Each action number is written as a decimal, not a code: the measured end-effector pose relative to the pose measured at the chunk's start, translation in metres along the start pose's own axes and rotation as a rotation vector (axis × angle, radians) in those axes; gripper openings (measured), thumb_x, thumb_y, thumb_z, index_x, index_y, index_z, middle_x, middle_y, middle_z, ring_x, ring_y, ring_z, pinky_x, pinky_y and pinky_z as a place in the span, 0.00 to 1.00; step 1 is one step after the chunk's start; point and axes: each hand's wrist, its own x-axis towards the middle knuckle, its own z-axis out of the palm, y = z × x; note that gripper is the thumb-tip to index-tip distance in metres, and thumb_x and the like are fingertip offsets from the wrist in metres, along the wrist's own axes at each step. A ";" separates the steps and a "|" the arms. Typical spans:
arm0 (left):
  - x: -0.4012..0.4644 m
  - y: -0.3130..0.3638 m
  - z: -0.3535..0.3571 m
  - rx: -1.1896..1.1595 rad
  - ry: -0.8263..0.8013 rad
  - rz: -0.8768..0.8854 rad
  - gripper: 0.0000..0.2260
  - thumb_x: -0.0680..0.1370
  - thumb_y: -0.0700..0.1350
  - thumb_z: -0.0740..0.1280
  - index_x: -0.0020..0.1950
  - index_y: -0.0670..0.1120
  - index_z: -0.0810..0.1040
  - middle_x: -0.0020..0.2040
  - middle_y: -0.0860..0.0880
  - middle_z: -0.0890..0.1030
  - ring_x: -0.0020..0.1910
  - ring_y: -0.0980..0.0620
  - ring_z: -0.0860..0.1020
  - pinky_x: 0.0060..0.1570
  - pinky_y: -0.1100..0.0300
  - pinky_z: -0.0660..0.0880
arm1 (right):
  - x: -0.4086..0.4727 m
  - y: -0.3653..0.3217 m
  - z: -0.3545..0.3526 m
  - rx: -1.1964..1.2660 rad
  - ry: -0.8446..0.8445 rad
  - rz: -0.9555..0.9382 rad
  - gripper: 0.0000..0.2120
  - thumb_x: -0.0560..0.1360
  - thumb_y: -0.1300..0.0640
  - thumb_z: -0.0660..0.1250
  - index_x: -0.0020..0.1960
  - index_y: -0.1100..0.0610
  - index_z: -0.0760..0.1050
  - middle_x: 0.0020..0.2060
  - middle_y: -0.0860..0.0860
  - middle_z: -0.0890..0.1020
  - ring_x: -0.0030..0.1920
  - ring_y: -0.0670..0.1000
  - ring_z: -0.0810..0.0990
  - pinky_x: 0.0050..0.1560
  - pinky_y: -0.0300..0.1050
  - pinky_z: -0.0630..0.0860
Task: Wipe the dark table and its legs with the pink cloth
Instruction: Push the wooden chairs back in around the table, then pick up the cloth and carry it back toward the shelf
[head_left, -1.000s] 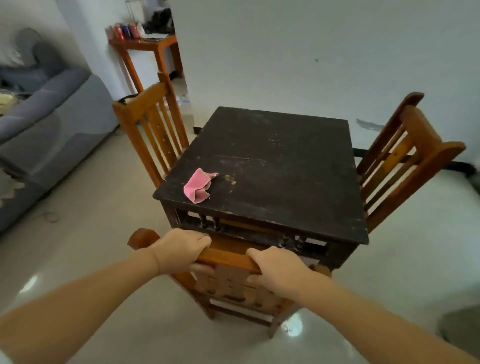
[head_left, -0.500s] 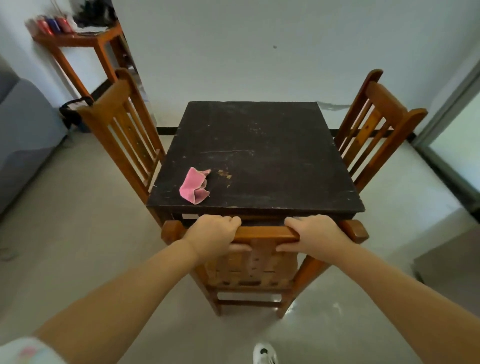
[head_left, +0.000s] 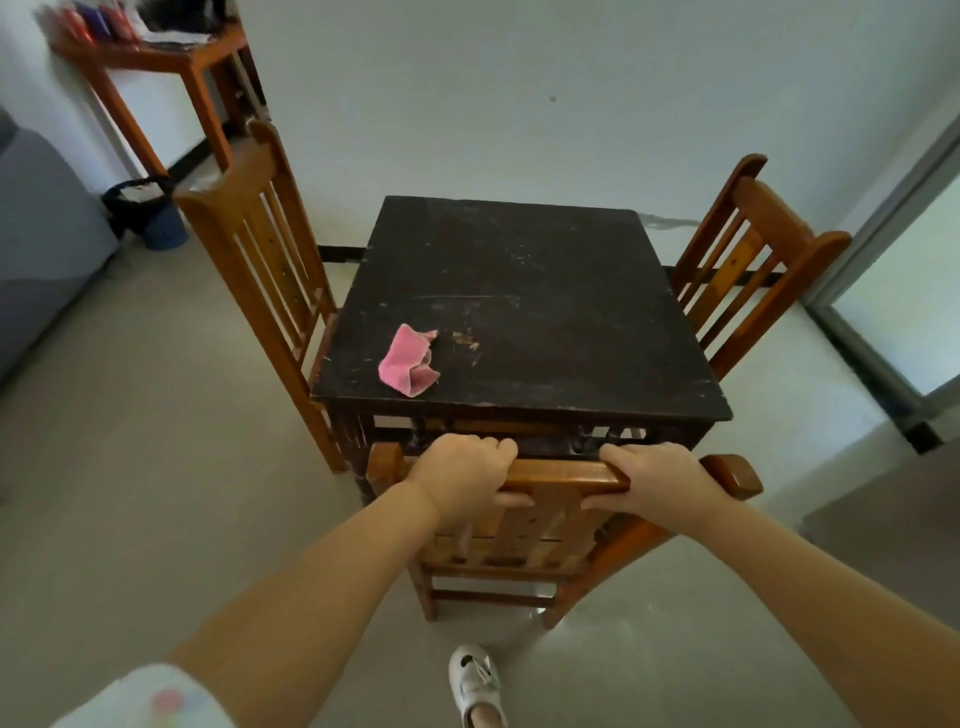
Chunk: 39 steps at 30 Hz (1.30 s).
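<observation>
Wiping has not begun. My left hand (head_left: 460, 475) and my right hand (head_left: 657, 480) each grip the top rail of the near chair (head_left: 563, 475), fingers curled over it, at the worktop's (head_left: 545, 291) front edge. The pink cloth (head_left: 408, 361) lies crumpled on the worktop near its front-left corner, untouched, beside some crumbs (head_left: 465, 339). I judge I'm shifting this chair for access to the legs. Next I should release the rail and reach forward left for the cloth.
</observation>
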 end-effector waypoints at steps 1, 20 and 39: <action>0.001 -0.001 0.000 0.006 0.006 0.002 0.22 0.75 0.65 0.55 0.51 0.47 0.68 0.45 0.48 0.78 0.41 0.50 0.78 0.38 0.58 0.73 | 0.001 -0.001 -0.001 -0.002 0.000 0.006 0.21 0.74 0.34 0.54 0.57 0.47 0.68 0.50 0.44 0.78 0.48 0.45 0.78 0.51 0.36 0.74; 0.021 -0.196 0.048 -0.436 -0.124 -0.790 0.13 0.79 0.55 0.58 0.55 0.49 0.74 0.44 0.53 0.77 0.42 0.55 0.78 0.46 0.60 0.78 | 0.241 -0.064 -0.068 0.373 -0.081 -0.164 0.27 0.76 0.44 0.63 0.72 0.50 0.62 0.69 0.51 0.68 0.66 0.51 0.69 0.65 0.48 0.68; 0.033 -0.248 0.158 -0.312 -0.219 -0.705 0.25 0.80 0.58 0.46 0.75 0.52 0.48 0.77 0.51 0.49 0.75 0.51 0.44 0.71 0.51 0.39 | 0.387 -0.101 0.074 0.240 0.215 -0.286 0.14 0.76 0.49 0.62 0.60 0.53 0.72 0.60 0.53 0.73 0.63 0.53 0.70 0.64 0.53 0.69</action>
